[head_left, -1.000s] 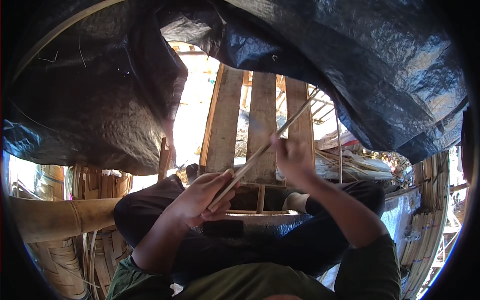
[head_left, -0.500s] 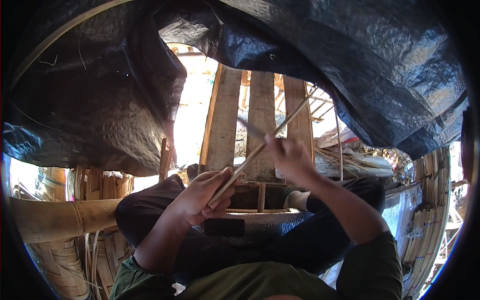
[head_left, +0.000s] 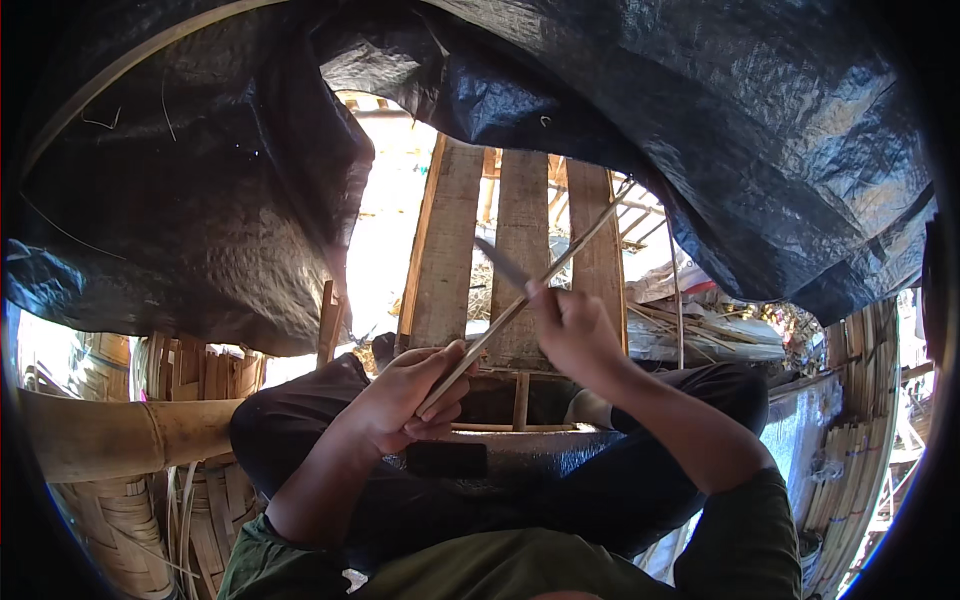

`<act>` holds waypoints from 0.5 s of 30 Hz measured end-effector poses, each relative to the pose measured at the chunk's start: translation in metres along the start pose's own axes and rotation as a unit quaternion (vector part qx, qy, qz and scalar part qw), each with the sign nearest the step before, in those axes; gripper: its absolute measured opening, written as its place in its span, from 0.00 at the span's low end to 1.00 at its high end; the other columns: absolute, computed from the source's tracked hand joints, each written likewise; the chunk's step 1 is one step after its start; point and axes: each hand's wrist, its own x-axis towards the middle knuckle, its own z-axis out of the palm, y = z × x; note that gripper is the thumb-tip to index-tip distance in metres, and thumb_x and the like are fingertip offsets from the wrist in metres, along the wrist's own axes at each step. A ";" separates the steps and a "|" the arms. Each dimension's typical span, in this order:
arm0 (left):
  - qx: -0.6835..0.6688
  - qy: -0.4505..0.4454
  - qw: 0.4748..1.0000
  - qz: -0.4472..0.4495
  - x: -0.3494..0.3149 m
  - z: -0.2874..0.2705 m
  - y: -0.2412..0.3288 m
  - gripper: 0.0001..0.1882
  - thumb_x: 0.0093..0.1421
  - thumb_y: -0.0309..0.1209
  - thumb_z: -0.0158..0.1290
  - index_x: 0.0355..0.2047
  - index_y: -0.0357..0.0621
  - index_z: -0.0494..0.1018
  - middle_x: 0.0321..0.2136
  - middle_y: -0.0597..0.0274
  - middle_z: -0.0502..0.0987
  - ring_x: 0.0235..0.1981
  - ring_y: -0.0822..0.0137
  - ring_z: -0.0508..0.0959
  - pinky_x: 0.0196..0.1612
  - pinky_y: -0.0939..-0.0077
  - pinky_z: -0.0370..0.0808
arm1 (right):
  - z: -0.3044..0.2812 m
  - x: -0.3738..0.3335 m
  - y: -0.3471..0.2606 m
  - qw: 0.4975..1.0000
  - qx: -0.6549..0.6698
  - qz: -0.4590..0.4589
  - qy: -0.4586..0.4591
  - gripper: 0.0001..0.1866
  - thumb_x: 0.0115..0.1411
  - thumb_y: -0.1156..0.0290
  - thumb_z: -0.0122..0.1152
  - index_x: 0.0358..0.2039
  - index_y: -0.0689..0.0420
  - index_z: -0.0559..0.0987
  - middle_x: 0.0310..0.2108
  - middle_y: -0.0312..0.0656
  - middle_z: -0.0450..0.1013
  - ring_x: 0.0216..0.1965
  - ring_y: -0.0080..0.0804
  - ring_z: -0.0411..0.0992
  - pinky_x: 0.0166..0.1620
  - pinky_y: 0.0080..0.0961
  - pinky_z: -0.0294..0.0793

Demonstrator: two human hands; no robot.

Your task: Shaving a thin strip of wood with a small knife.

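My left hand [head_left: 415, 393] is closed round the near end of a long, thin bamboo strip [head_left: 488, 335]. The strip slants up and away to the right, its far end reaching the edge of the dark tarp. In my right hand [head_left: 575, 330] is a knife [head_left: 502, 264], its dark pointed blade aimed up and to the left across the strip. The fingers of my right hand wrap the handle, which is hidden. Thumb and fingertips of this hand are close against the strip about halfway along it.
Wooden planks [head_left: 522, 210] run away in front of my crossed legs. A dark tarp [head_left: 760, 150] hangs overhead and to both sides. At the left lies a thick bamboo pole [head_left: 120, 435] before woven bamboo. Loose bamboo strips [head_left: 690, 330] lie right of the planks.
My right hand and the knife have shifted slightly along the strip toward me, and the blade shows more sharply. My left hand keeps its hold, almost unmoved.
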 end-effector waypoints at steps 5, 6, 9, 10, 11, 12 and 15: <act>-0.022 -0.016 1.000 0.002 -0.001 0.001 -0.001 0.19 0.74 0.43 0.33 0.38 0.43 0.67 0.10 0.73 0.57 0.06 0.82 0.52 0.07 0.90 0.51 | -0.027 0.027 0.004 0.992 -0.051 0.107 0.029 0.32 0.70 0.48 0.43 0.18 0.60 0.74 0.10 0.38 0.66 0.11 0.26 0.66 0.15 0.31 0.63; -0.019 -0.017 1.000 0.003 -0.002 -0.002 0.000 0.19 0.74 0.43 0.33 0.38 0.43 0.67 0.09 0.73 0.57 0.06 0.82 0.51 0.07 0.90 0.52 | -0.015 0.018 0.000 0.996 -0.027 0.085 0.018 0.31 0.70 0.48 0.43 0.18 0.60 0.74 0.09 0.38 0.66 0.11 0.26 0.66 0.15 0.31 0.63; -0.007 -0.010 1.000 0.006 0.000 0.000 -0.002 0.19 0.74 0.43 0.33 0.38 0.43 0.67 0.09 0.73 0.56 0.06 0.82 0.51 0.08 0.90 0.52 | -0.014 0.004 -0.007 0.998 0.001 0.049 -0.030 0.31 0.70 0.49 0.44 0.18 0.59 0.75 0.10 0.39 0.66 0.11 0.26 0.67 0.16 0.32 0.63; 0.001 0.002 1.000 0.004 0.000 -0.001 -0.004 0.19 0.74 0.43 0.32 0.38 0.43 0.67 0.09 0.73 0.56 0.06 0.82 0.51 0.08 0.90 0.51 | -0.014 0.002 -0.005 0.997 0.007 0.038 -0.071 0.30 0.70 0.50 0.44 0.18 0.59 0.75 0.10 0.39 0.66 0.11 0.26 0.67 0.16 0.32 0.63; 0.001 0.003 1.000 0.002 -0.001 -0.001 -0.003 0.19 0.74 0.43 0.32 0.38 0.43 0.67 0.09 0.73 0.56 0.06 0.82 0.51 0.08 0.90 0.51 | -0.015 0.009 0.000 0.997 0.009 0.039 -0.073 0.30 0.70 0.50 0.44 0.18 0.59 0.75 0.10 0.39 0.66 0.11 0.26 0.67 0.16 0.32 0.63; -0.008 0.001 1.000 0.002 -0.001 0.002 0.001 0.19 0.74 0.43 0.32 0.38 0.43 0.67 0.09 0.73 0.56 0.06 0.82 0.51 0.08 0.90 0.51 | -0.020 0.022 0.004 0.998 -0.027 0.056 -0.019 0.30 0.70 0.50 0.44 0.18 0.60 0.75 0.10 0.39 0.67 0.12 0.26 0.67 0.16 0.32 0.63; -0.004 0.001 1.000 0.005 0.000 0.002 0.002 0.19 0.74 0.43 0.32 0.38 0.43 0.67 0.09 0.73 0.56 0.06 0.82 0.51 0.08 0.90 0.51 | -0.010 0.006 -0.004 0.999 -0.009 0.039 0.014 0.29 0.71 0.52 0.45 0.18 0.60 0.74 0.11 0.40 0.67 0.11 0.25 0.64 0.16 0.31 0.62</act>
